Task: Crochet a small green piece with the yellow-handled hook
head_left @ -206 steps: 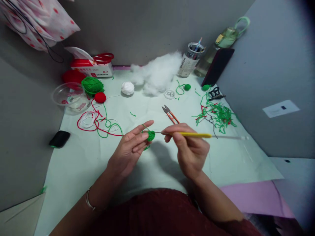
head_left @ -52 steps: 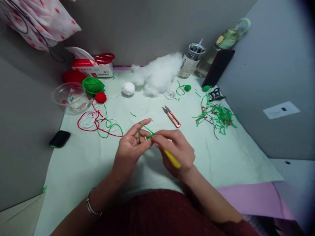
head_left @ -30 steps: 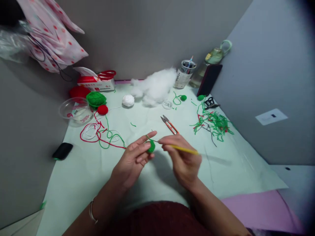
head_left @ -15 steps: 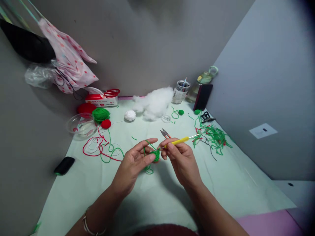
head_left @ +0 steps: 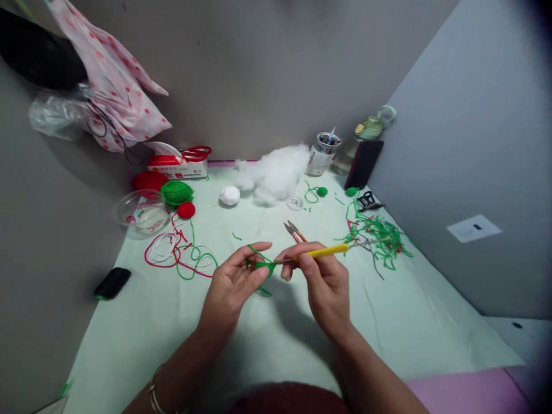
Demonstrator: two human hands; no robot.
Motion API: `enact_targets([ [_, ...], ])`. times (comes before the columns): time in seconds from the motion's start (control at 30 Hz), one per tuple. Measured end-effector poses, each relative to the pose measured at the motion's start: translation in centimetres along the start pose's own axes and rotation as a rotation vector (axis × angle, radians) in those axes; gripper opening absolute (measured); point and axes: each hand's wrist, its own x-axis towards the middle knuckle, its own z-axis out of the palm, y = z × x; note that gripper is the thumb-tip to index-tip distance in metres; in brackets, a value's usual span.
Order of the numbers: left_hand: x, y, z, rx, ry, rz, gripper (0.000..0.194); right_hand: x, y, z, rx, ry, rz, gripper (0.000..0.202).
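Note:
Pinched between the thumb and fingers of my left hand point(head_left: 233, 284) is a small green crochet piece point(head_left: 266, 268), with green yarn running up over the raised index finger. My right hand point(head_left: 323, 282) grips a yellow-handled crochet hook point(head_left: 328, 251), whose metal tip reaches left to the edge of the green piece. A loop of green yarn point(head_left: 264, 292) hangs below the piece. Small thread snips point(head_left: 295, 231) with open blades lie just behind my right hand, which partly covers them.
Red, green and white yarn balls point(head_left: 229, 196) and loose strands lie at left and centre. White stuffing point(head_left: 276, 172), a can of pens point(head_left: 322, 154), a bottle point(head_left: 370, 127) and a phone point(head_left: 364, 165) stand behind. Green scraps point(head_left: 379, 234) lie right; a black object point(head_left: 112, 283) lies left.
The hook and my right hand have shifted a little to the right, and the hook lies flatter. The green piece has tilted in my left fingers. The view has moved slightly.

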Motion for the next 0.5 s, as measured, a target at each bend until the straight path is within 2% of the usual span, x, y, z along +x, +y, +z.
enact_targets([
  [0.07, 0.0, -0.3, 0.2, 0.018, 0.047, 0.033, 0.033, -0.4, 0.0, -0.1, -0.172, -0.019, -0.113, 0.021],
  [0.17, -0.1, -0.6, 0.6, -0.014, 0.123, 0.062, 0.045, -1.0, 0.3, 0.0, -0.49, -0.099, -0.384, 0.025],
  [0.27, -0.1, -0.6, 1.0, -0.187, 0.074, -0.048, 0.059, -1.4, 0.7, 0.0, -0.718, -0.137, -0.577, 0.03],
  [0.3, 0.0, -0.6, 1.0, -0.255, 0.037, -0.116, 0.061, -1.4, 0.8, 0.0, -0.716, -0.122, -0.585, 0.031],
  [0.37, 0.2, -0.3, 1.0, -0.363, -0.009, -0.228, 0.058, -1.3, 0.9, -0.2, -0.574, -0.048, -0.493, 0.029],
  [0.43, 0.4, 0.0, 0.8, -0.402, -0.016, -0.251, 0.052, -0.9, 0.9, -0.4, -0.325, 0.029, -0.301, 0.023],
  [0.5, 0.5, 0.1, 0.7, -0.371, -0.017, -0.212, 0.048, -0.5, 0.7, -0.4, -0.114, 0.045, -0.114, 0.02],
])
